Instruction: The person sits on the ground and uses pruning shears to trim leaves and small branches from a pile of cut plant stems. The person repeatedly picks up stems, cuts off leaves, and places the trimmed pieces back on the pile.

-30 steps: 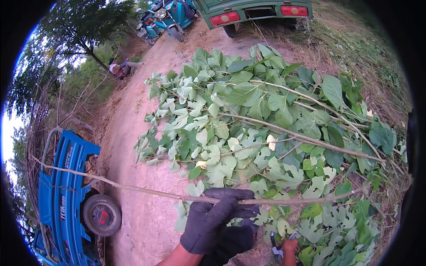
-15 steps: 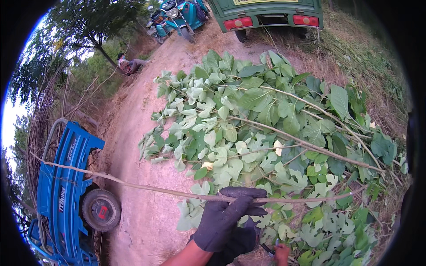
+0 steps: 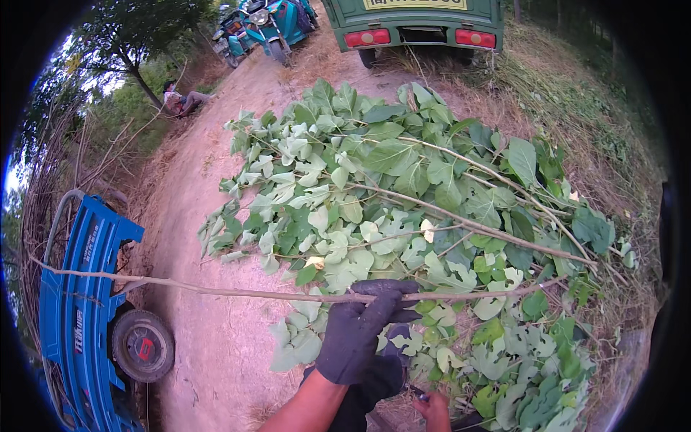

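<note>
My left hand [image 3: 363, 327], in a black glove, is closed around a long thin bare branch [image 3: 216, 290] that runs across the view from the blue cart to the right. Just beyond it lies a large pile of cut leafy branches [image 3: 374, 201] with broad green leaves, spread over the ground. My right hand [image 3: 434, 409] is bare and shows only partly at the bottom edge, below the glove. Its fingers are curled near something dark, and I cannot make out what it holds.
A blue cart [image 3: 79, 302] with a wheel [image 3: 142, 345] stands at the left. The dirt path [image 3: 209, 360] leads up to a green vehicle's rear [image 3: 414, 29] and a teal motor tricycle [image 3: 266, 21]. A person [image 3: 180, 97] sits by the trees at the far left. Dry grass [image 3: 568, 93] lies to the right.
The gloved hand stays on the branch, its fingers stretched a little further along it. The view has shifted slightly, so the leaf pile and vehicles sit a bit further right.
</note>
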